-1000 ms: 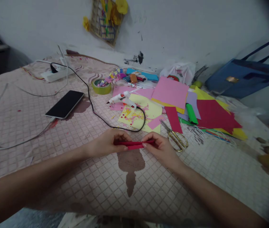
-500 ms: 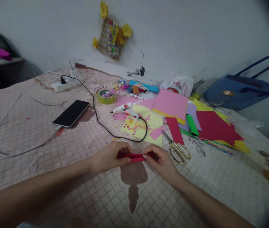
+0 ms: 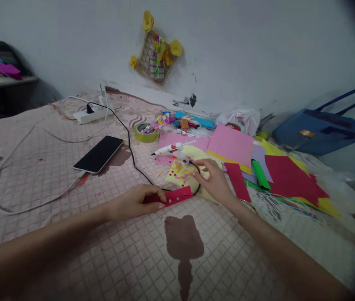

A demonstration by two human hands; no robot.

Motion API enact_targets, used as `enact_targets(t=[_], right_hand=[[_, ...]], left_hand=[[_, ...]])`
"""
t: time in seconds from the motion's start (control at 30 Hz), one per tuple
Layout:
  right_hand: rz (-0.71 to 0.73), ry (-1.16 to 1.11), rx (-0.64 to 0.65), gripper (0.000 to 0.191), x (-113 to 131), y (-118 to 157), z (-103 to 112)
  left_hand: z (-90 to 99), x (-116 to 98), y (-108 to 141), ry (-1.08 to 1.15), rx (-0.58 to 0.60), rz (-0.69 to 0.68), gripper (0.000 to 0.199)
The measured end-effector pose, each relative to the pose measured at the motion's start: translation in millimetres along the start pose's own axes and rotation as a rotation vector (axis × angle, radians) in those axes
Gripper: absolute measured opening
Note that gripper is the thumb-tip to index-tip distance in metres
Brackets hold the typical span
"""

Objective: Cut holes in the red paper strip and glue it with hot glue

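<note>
My left hand [image 3: 141, 201] pinches the left end of a red paper strip [image 3: 179, 196], which has several small holes along it. Over the pale yellow paper, my right hand [image 3: 212, 179] has its thumb and fingers apart with nothing seen between them, beside the black cord [image 3: 131, 150] of the glue gun. The white glue gun [image 3: 171, 149] lies just beyond, its dark tip to the left. Small red, pink and yellow paper bits [image 3: 177, 172] are scattered under it. My right forearm mostly hides the gold-handled scissors.
A phone [image 3: 99, 154] on a white cable and a power strip [image 3: 92, 115] lie at the left. Green tape [image 3: 146, 133] stands at the back. Coloured paper sheets [image 3: 230, 145], white string [image 3: 268, 205] and a blue bag [image 3: 315, 129] are at the right.
My right hand has let go of the red strip and moved forward to near the glue gun. The strip now shows opened out flat in my left hand. The view has shifted slightly.
</note>
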State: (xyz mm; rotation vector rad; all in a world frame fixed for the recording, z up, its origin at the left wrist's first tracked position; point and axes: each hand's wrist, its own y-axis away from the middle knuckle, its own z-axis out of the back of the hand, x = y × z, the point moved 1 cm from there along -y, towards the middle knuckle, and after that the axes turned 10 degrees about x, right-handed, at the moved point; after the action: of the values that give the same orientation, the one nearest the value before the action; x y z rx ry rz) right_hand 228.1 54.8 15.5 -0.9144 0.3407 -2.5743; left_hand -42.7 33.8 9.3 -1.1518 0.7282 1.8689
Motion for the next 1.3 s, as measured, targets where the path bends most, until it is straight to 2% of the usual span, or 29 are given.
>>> enact_targets(t=[0.1, 0.17, 0.27, 0.37, 0.67, 0.8, 0.9, 0.97, 1.13, 1.23, 1.3], right_hand=[[-0.042, 0.08, -0.027, 0.011, -7, -34, -12], [-0.061, 0.132, -0.005, 0.013, -4, -47, -23], [-0.07, 0.217, 0.009, 0.02, 6, -56, -37], [-0.045, 0.271, 0.016, 0.015, 12, -58, -45], [0.139, 0.218, 0.124, 0.027, 1, -42, -32], [0.087, 0.204, 0.021, 0.036, -10, -39, -29], [0.04, 0.207, -0.08, 0.024, -18, -51, -28], [0.045, 0.197, -0.071, 0.028, -20, -64, -30], [0.032, 0.106, 0.054, 0.025, -20, -92, -42], [-0.003, 0.016, 0.015, 0.024, -17, -94, -38], [-0.035, -0.045, -0.055, 0.031, -14, -88, -26]], left_hand=[[4.7, 8, 5, -0.029, -0.098, 0.025, 0.023], [6.0, 8, 9, -0.059, -0.136, 0.045, 0.023], [5.5, 3, 14, -0.097, -0.154, 0.075, 0.021], [3.5, -2, 16, -0.116, -0.154, 0.098, 0.019], [3.2, 0, 15, -0.132, -0.158, 0.118, 0.024], [1.6, 4, 14, -0.129, -0.157, 0.102, 0.021], [1.4, 7, 14, -0.122, -0.159, 0.095, 0.025], [2.1, 8, 14, -0.115, -0.158, 0.087, 0.026], [4.6, 7, 16, -0.095, -0.149, 0.08, 0.025], [6.4, 3, 16, -0.083, -0.164, 0.082, 0.024], [7.2, 2, 16, -0.067, -0.171, 0.087, 0.028]])
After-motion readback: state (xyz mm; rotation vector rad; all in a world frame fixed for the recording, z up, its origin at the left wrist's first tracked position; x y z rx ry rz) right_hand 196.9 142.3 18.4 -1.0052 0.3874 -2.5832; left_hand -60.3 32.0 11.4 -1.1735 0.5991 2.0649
